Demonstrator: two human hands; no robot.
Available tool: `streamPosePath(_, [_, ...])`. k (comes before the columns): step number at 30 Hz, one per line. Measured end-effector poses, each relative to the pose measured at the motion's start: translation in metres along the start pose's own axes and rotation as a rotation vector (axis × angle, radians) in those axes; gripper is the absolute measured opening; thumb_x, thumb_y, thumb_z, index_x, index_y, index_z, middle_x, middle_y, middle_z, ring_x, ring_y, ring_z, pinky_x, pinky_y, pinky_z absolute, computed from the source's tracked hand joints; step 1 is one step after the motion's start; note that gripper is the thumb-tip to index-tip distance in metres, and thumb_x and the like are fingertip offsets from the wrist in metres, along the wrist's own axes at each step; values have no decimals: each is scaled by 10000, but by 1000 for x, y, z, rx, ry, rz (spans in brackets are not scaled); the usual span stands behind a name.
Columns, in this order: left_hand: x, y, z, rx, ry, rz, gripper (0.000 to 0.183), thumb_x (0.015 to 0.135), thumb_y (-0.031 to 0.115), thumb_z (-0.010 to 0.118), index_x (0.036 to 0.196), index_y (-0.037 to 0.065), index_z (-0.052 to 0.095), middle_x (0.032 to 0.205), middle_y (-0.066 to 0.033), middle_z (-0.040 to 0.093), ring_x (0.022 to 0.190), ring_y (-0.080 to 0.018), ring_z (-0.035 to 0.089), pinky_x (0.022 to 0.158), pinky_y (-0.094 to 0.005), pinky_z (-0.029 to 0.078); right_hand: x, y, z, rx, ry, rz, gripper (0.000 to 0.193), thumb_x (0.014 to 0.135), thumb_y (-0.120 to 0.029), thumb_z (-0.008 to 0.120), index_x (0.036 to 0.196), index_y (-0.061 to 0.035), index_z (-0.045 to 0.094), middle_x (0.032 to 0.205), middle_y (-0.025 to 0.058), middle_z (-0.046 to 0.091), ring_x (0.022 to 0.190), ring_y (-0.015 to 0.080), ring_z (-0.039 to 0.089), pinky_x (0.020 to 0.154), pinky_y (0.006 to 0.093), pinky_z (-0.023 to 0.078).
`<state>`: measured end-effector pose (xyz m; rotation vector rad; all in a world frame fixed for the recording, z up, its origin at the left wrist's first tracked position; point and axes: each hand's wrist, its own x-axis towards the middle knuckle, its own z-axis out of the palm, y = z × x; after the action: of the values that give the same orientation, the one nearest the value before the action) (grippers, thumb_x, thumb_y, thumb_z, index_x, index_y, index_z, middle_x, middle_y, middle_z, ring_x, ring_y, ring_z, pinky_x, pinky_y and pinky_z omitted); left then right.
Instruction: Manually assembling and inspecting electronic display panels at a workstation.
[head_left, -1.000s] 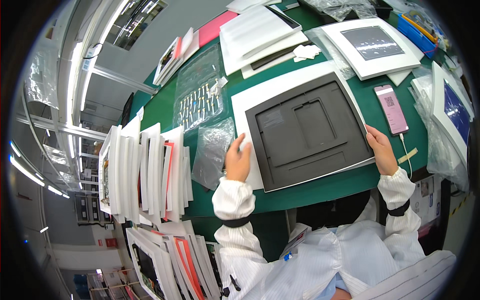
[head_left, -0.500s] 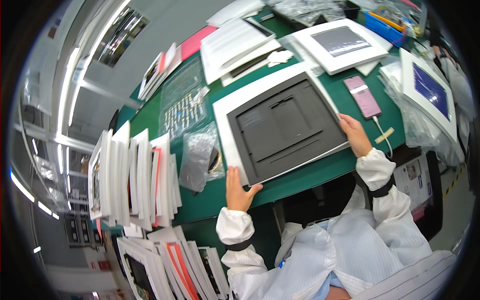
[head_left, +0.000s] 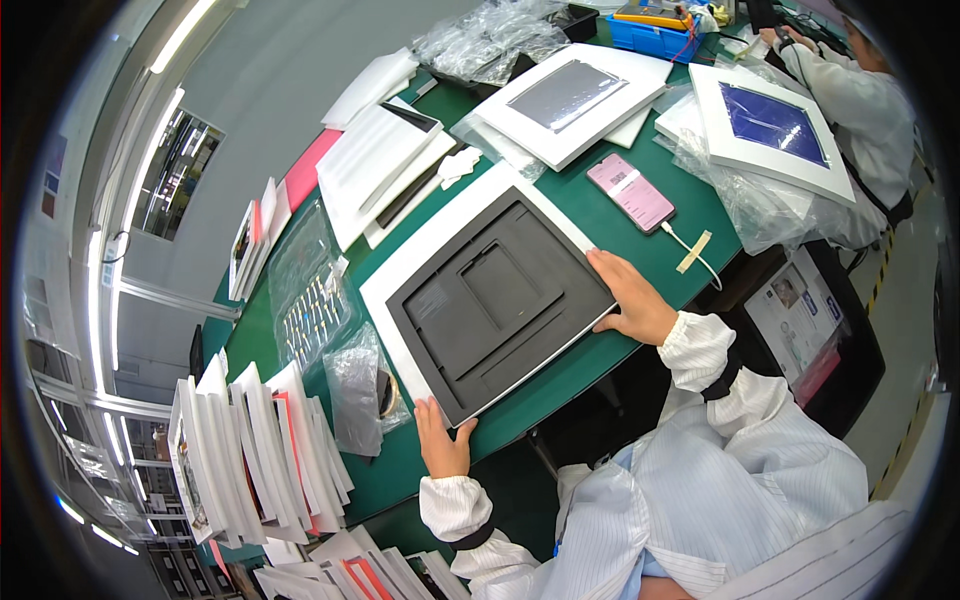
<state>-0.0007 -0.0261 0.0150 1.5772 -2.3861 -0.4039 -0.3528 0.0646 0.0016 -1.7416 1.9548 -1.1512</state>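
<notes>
A dark grey rectangular panel [head_left: 500, 300] with a recessed middle lies flat on a white foam sheet [head_left: 385, 285], which shows along its left and far sides. My left hand [head_left: 442, 445] grips the panel's near left corner, fingers along the left side and thumb at the near edge. At the right corner my right hand [head_left: 635, 300] is closed on the edge, its fingers on top and its thumb lower down. What lies beneath the panel is hidden. A pink-screened phone [head_left: 630, 192] with a white cable rests on the green table [head_left: 540, 415], right of the panel.
White foam-backed pieces [head_left: 255, 450] stand in a row at left. Bags of small parts [head_left: 312, 315] lie nearby. Behind are white frames with a grey screen [head_left: 568, 95] and a blue screen [head_left: 775, 125], plus a blue bin [head_left: 655, 38]. Another person's sleeve [head_left: 865, 120] shows at far right.
The head view has swung, so the table's contents sit further left and tilted. My right hand has shifted on the panel's right edge, thumb now showing near the corner. The left hand stays at its corner.
</notes>
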Motion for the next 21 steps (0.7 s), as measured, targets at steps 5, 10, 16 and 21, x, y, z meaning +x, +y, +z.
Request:
streamPosePath(5, [-2,1,-3,49,-12,-6,727,757,263,718,1323,-40,376,1416,-247,298,1321,-376,278,1065,-391,271,-4,-9,-4,1,11,51,873,629,-141,791,1341,32,315,1353,192,391,1278,351,341,1040,385,319])
streamPosePath(10, [-8,-9,0,90,62,35,673,734,284,722,1262,-33,452,1345,-266,388,1255,-403,360,1045,-406,300,-1,-11,1,-1,18,42,844,606,-123,776,1326,20,359,1315,208,431,1250,355,375,1027,381,331])
streamPosePath(16, [2,8,1,121,108,39,619,728,296,726,1214,-13,501,1247,-259,487,1147,-393,461,970,-408,373,0,-14,-7,-58,54,51,832,597,-30,759,1326,17,363,1259,217,468,1188,358,426,995,374,360])
streamPosePath(21, [-1,9,-4,138,110,-13,606,720,306,735,1200,-2,530,1247,-251,497,1121,-377,482,946,-395,397,3,-20,-1,-19,9,125,796,651,7,723,1347,18,337,1288,212,445,1213,344,405,1014,367,344])
